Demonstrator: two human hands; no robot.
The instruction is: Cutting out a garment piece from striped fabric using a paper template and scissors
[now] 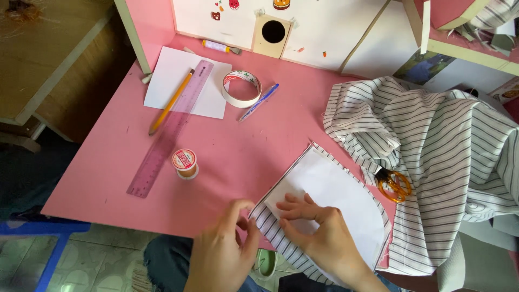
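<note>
Two hands meet at the near-left corner of the white paper pattern (330, 194) — right hand (319, 230) flat on it, left hand (224, 251) pinching the striped fabric edge (270, 224) beside it.

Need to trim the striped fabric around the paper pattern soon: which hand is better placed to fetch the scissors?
Right, probably. The right hand presses the white paper pattern, and the orange-handled scissors lie to its right on the striped fabric. The left hand sits farther away.

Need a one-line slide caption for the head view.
Two hands, left hand and right hand, press a white paper pattern onto striped fabric at a pink table edge.
</note>
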